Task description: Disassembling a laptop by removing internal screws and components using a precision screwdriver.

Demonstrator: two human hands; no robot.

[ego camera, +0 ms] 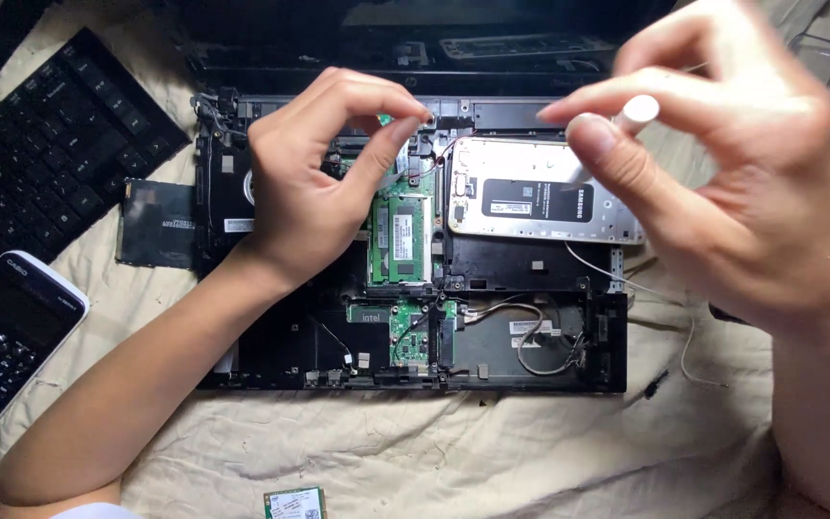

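Over the opened laptop point(415, 327), left hand point(314, 183) pinched inside, right hand point(732, 183) pinching a small white piece point(640, 111).

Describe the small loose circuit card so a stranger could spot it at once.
Start at the opened laptop chassis lying on the cream cloth. Go straight down to the picture's bottom edge: the small green card lies alone there, white-labelled, apart from every other board.

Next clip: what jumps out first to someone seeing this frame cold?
The opened laptop base at centre, its green circuit boards bared, on a cream cloth. The left hand reaches into its upper middle, fingertips pinched, while the right hand hovers at upper right, pinching a small white piece. A silver phone body lies on the base, a loose black keyboard and a calculator lie at left.
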